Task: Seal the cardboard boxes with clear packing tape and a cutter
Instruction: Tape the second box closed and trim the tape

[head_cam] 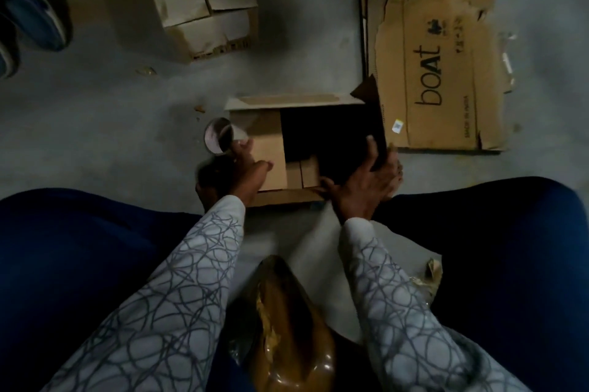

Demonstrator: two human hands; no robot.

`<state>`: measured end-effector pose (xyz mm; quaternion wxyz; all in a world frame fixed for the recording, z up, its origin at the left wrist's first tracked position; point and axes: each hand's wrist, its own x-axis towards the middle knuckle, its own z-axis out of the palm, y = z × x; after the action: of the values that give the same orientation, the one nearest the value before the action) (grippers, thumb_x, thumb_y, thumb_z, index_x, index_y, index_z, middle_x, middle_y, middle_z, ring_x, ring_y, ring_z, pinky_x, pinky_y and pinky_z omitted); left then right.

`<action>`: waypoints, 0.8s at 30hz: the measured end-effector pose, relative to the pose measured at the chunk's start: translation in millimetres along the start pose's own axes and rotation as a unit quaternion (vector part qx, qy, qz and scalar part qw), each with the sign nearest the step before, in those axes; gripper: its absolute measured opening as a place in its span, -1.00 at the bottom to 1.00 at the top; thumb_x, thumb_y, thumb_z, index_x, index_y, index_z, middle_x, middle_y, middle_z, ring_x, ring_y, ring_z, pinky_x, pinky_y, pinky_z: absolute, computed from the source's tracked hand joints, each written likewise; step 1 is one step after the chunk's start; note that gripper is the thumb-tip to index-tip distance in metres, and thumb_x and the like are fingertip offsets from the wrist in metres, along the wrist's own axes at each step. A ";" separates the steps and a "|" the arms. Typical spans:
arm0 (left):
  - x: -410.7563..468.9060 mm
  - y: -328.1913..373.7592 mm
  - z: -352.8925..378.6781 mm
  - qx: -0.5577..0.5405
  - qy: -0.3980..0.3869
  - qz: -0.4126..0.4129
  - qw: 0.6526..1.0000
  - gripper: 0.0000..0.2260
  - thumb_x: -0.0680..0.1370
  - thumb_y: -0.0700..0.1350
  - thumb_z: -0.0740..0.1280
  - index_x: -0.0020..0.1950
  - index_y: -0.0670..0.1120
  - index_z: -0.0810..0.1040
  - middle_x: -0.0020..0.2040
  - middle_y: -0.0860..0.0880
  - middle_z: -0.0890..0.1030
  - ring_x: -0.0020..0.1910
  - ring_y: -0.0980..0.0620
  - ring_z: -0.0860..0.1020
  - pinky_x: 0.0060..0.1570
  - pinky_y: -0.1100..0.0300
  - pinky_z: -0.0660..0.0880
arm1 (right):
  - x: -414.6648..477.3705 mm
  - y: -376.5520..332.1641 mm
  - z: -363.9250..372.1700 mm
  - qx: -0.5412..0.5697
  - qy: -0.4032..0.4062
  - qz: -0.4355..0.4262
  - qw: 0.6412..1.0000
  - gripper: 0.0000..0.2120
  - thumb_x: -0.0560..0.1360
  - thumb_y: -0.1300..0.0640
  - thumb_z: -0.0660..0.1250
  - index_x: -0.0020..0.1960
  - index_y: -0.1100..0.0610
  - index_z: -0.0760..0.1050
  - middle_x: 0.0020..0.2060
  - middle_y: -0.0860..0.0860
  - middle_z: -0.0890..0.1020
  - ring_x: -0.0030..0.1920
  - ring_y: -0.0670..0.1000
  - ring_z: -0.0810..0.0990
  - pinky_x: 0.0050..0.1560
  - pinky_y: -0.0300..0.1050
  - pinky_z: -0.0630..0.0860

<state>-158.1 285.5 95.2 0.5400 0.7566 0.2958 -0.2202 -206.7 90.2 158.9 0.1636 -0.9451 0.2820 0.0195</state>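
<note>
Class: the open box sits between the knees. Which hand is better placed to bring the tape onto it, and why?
Left, probably. The left hand already holds the tape roll at the left side of the box, while the right hand grips its right wall, apparently steadying it.

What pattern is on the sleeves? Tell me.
Pale grey sleeves with dark looping scribble lines; head view.

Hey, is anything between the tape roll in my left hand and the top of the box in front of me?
Nothing visible. The left hand holds the tape roll right at the left edge of the box. The box top is partly open, though, with the right hand on its right side.
</note>
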 end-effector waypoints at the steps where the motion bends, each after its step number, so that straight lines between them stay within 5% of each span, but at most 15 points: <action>1: 5.7 -4.0 -4.4 -0.032 0.028 -0.008 0.999 -0.34 0.42 -0.13 0.47 0.44 -0.01 0.25 0.46 -0.11 0.35 0.37 -0.17 0.43 0.26 -0.05 0.49 | 10.7 4.3 -5.2 0.005 0.016 0.029 0.999 0.20 0.10 -0.21 0.64 0.55 -0.09 0.03 0.57 0.17 0.08 0.55 0.26 0.09 0.51 0.33 0.10; 3: 27.8 -24.9 -13.2 -0.096 0.062 -0.025 0.993 -0.24 0.27 0.00 0.49 0.42 0.08 0.25 0.39 -0.03 0.49 0.27 -0.12 0.55 0.27 -0.30 0.47 | 25.5 9.4 -13.1 0.012 0.000 0.051 0.999 0.24 0.07 -0.23 0.64 0.56 -0.10 0.01 0.51 0.16 0.24 0.51 0.28 0.21 0.44 0.38 0.22; 5: 26.0 -17.5 -15.6 -0.123 0.028 -0.027 0.992 -0.16 0.33 -0.08 0.47 0.54 0.07 0.16 0.48 -0.02 0.40 0.39 -0.07 0.48 0.36 -0.21 0.42 | 22.8 7.9 -23.1 -0.016 -0.071 0.033 0.997 0.23 0.13 -0.20 0.64 0.60 -0.08 0.00 0.48 0.16 0.31 0.50 0.26 0.21 0.49 0.33 0.17; 8: 15.2 16.9 -8.3 -0.072 0.007 0.048 0.996 -0.28 0.49 -0.32 0.41 0.58 -0.06 0.19 0.53 -0.02 0.28 0.46 -0.06 0.38 0.36 -0.05 0.45 | 4.1 3.6 -30.4 -0.031 -0.148 0.027 0.988 0.21 0.29 -0.05 0.63 0.64 -0.03 -0.15 0.58 0.11 0.10 0.56 0.14 0.03 0.51 0.15 0.08; 11: 27.2 50.9 -0.7 -0.068 -0.003 0.110 0.992 -0.19 0.51 -0.48 0.30 0.62 -0.12 -0.04 0.56 -0.15 0.22 0.42 -0.05 0.38 0.03 0.23 0.58 | -8.4 8.1 -24.8 0.046 -0.137 0.054 0.988 0.24 0.30 0.02 0.64 0.63 -0.05 -0.20 0.60 0.03 0.02 0.57 0.09 0.02 0.46 0.22 0.22; 13: 47.2 73.7 -1.1 -0.070 -0.021 0.152 0.986 -0.14 0.50 -0.55 0.26 0.63 -0.08 -0.10 0.60 -0.20 0.02 0.41 -0.11 0.39 -0.22 0.36 0.56 | -13.9 17.1 -16.2 0.097 -0.107 0.066 0.987 0.23 0.26 0.00 0.66 0.63 -0.06 -0.13 0.57 -0.02 0.20 0.54 0.11 0.20 0.40 0.25 0.31; 16: 84.8 93.9 -6.2 -0.034 -0.038 0.146 0.988 -0.27 0.60 -0.45 0.13 0.64 0.06 -0.06 0.59 -0.23 0.03 0.42 -0.25 0.42 -0.39 0.36 0.53 | -25.8 28.8 -4.9 0.081 -0.134 -0.006 0.988 0.00 0.29 -0.31 0.54 0.56 -0.14 0.10 0.40 -0.10 0.47 0.40 0.07 0.42 0.31 0.20 0.39; 19: 89.9 109.7 -11.3 0.027 -0.057 0.132 0.989 -0.25 0.63 -0.40 0.16 0.63 0.02 -0.21 0.61 -0.23 -0.01 0.47 -0.23 0.38 -0.28 0.29 0.58 | -32.2 34.3 1.1 -0.009 -0.340 -0.116 0.933 -0.12 0.34 -0.54 0.28 0.55 -0.25 0.09 0.49 -0.07 0.35 0.55 0.05 0.17 0.46 0.34 0.05; 22: 71.8 106.5 -16.1 0.040 -0.028 0.150 0.988 -0.06 0.47 -0.55 0.30 0.63 -0.05 -0.17 0.61 -0.18 -0.14 0.52 -0.11 0.30 -0.07 0.36 0.53 | -32.8 35.5 12.9 -0.040 -0.448 -0.161 0.879 0.26 0.17 -0.49 0.47 0.58 -0.26 -0.26 0.60 -0.09 0.03 0.61 0.09 -0.16 0.42 0.52 -0.27; 24: 63.5 89.4 -24.5 0.058 0.023 0.143 0.988 -0.07 0.45 -0.49 0.35 0.64 -0.05 -0.07 0.60 -0.15 -0.05 0.52 -0.08 0.27 0.17 0.31 0.41 | -27.9 34.4 19.4 -0.102 -0.441 -0.193 0.870 0.37 0.09 -0.39 0.58 0.58 -0.25 -0.30 0.58 -0.07 0.03 0.59 0.14 -0.11 0.38 0.56 -0.21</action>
<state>-50.2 300.4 123.0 0.5141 0.8261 0.1836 -0.1397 -247.7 84.0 133.8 0.1740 -0.8853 -0.0116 0.4310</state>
